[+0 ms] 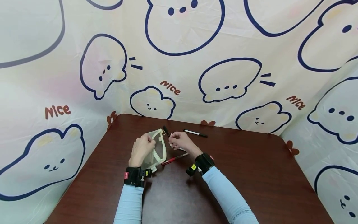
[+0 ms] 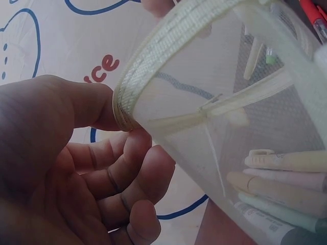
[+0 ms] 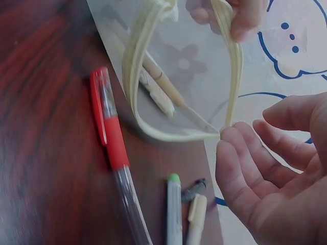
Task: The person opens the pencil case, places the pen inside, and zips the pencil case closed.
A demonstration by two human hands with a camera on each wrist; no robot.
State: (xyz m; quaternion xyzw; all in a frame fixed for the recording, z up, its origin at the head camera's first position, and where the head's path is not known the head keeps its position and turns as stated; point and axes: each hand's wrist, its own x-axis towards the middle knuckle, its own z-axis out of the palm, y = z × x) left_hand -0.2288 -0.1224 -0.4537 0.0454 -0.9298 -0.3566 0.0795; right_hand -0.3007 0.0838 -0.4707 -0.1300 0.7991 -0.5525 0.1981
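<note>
My left hand (image 1: 141, 149) pinches the pale yellow zip edge of a see-through mesh pencil pouch (image 2: 179, 122) between thumb and index finger. The pouch is tilted with its mouth spread apart, and several capped pens (image 2: 291, 161) lie inside it. Close to the far corner of the mouth is my right hand (image 3: 271, 173), fingers loosely bent and thumb apart from them. No item shows in its grasp; whether its fingertips touch the pouch edge I cannot tell. Beside the pouch lies a red pen (image 3: 117, 143) with a clear barrel.
A white pen with a black end (image 1: 194, 133) lies beyond my right hand on the dark brown table (image 1: 237, 180). A black pen (image 1: 166, 130) is beside the pouch. Nearby are a green-tipped pen (image 3: 174, 214) and a cream-capped pen (image 3: 196, 219). Patterned fabric (image 1: 184, 71) stands behind the table.
</note>
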